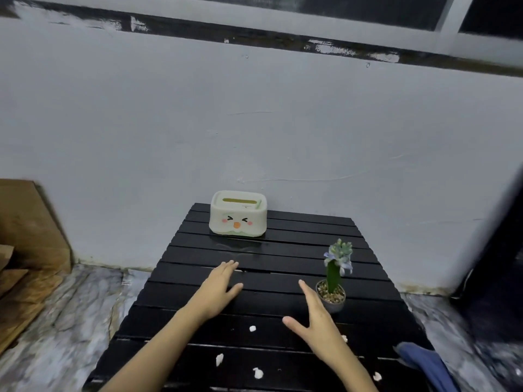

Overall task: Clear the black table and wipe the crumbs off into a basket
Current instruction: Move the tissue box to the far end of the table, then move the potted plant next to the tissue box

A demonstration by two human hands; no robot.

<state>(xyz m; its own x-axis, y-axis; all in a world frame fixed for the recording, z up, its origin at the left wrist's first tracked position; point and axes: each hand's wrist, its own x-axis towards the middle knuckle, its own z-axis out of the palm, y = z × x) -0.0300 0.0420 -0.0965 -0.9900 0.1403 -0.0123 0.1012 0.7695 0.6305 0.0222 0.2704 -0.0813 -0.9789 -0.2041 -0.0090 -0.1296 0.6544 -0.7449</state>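
The black slatted counter [283, 278] fills the lower centre, nothing cleared: tissue box [238, 214] at its far edge, potted plant [334, 281] right of centre, blue cloth [424, 363] lower right. Left hand [218, 290] and right hand [317, 315] hover empty, fingers apart. Crumbs [252, 328] remain; no basket visible.

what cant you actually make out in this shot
- Basket: none shows in the head view, so its place cannot be told.
- Blue cloth: cut off by the bottom edge.
- Right hand: partly covers one crumb.
- Tissue box: contents hidden behind its slot.
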